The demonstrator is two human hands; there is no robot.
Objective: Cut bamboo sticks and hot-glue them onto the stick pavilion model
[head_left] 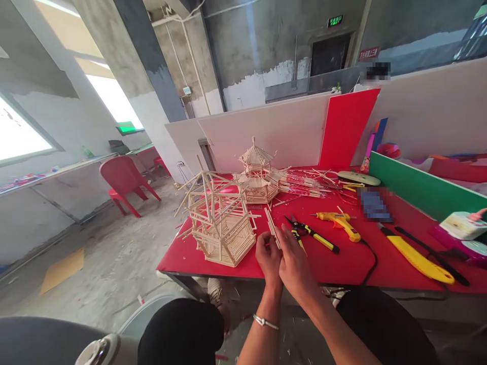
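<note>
Close together over the table's front edge, my left hand (269, 257) and my right hand (294, 258) are closed on a small bundle of thin wooden sticks (270, 219). The far ends of the sticks point away from me; their near ends are hidden by my fingers. Left of my hands stands an unfinished pavilion frame (216, 215) built of the same sticks, with an open roof. Behind it is a smaller pavilion model (257, 175) with a covered roof. Yellow-and-black pliers (310, 234) lie just right of my right hand.
On the red table (262, 271) lie a yellow glue gun (340, 221) with a trailing cord, a yellow utility knife (420, 256) and a phone (375, 205). Bagged sticks (304, 185) lie at the back. A green panel (422, 185) stands at the right.
</note>
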